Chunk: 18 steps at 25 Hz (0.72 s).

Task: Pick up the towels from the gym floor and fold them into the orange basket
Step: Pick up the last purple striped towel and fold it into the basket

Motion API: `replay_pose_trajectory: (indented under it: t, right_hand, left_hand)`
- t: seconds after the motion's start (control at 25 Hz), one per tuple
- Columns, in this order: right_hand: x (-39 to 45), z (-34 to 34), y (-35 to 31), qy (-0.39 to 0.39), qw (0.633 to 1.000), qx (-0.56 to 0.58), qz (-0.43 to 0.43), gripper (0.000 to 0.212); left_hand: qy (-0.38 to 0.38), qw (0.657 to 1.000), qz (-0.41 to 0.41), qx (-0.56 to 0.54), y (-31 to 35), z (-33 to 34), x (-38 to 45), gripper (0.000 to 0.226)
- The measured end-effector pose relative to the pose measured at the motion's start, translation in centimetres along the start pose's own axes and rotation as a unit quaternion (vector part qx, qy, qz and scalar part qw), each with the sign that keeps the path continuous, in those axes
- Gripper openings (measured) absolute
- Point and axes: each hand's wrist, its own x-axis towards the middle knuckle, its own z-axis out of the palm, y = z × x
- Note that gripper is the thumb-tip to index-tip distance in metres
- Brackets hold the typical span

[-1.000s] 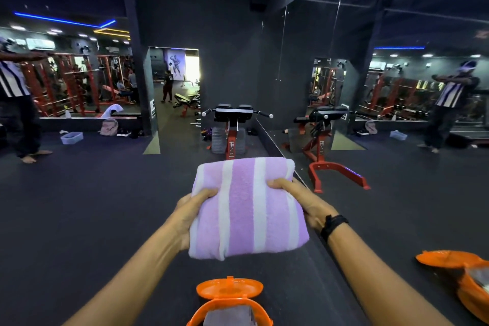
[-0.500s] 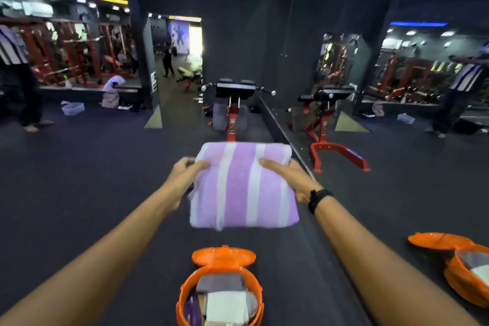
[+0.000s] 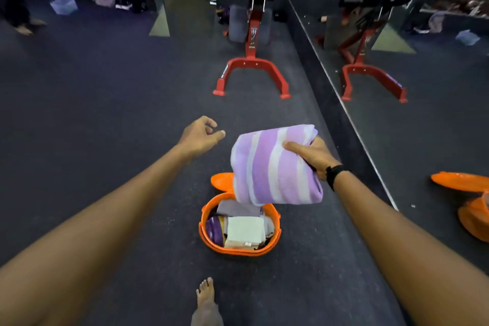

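My right hand (image 3: 312, 156) grips a folded purple-and-white striped towel (image 3: 272, 167) by its right edge, thumb on top. It hangs just above the far rim of the orange basket (image 3: 206, 230) on the dark gym floor. Several folded towels (image 3: 244, 229) lie inside the basket, white, grey and purple. The basket's orange lid (image 3: 221, 181) lies on the floor behind it, partly hidden by the towel. My left hand (image 3: 202, 135) hovers to the left of the towel, fingers loosely curled, holding nothing.
A red-framed exercise machine (image 3: 251, 34) stands ahead. A wall mirror (image 3: 423, 87) runs along the right and reflects the basket and machine. My bare foot (image 3: 206, 296) is near the bottom edge. A person's feet (image 3: 26, 26) and a blue tub (image 3: 63, 4) are far left.
My left hand has let go of the towel and moved left. The right hand alone has lowered the towel over the basket. My head has tilted down.
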Motion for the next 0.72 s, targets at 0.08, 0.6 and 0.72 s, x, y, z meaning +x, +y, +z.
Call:
replay_pose_trajectory:
  t: [0.08, 0.6, 0.72]
  right_hand:
    - [3.5, 1.9, 2.7, 0.045, 0.998, -0.046, 0.026, 0.066]
    - [21.9, 17.8, 41.6, -0.162, 0.947, -0.243, 0.135, 0.121]
    - [23.1, 20.9, 51.0, -0.252, 0.861, -0.439, 0.039, 0.131]
  left_hand:
    - [-0.02, 0.999, 0.006, 0.048, -2.9, 0.8, 4.1, 0.034]
    - [-0.329, 0.867, 0.052, 0.371, -37.7, 27.6, 14.4, 0.097]
    - [-0.37, 0.825, 0.103, 0.414, -44.4, 36.1, 13.9, 0.139]
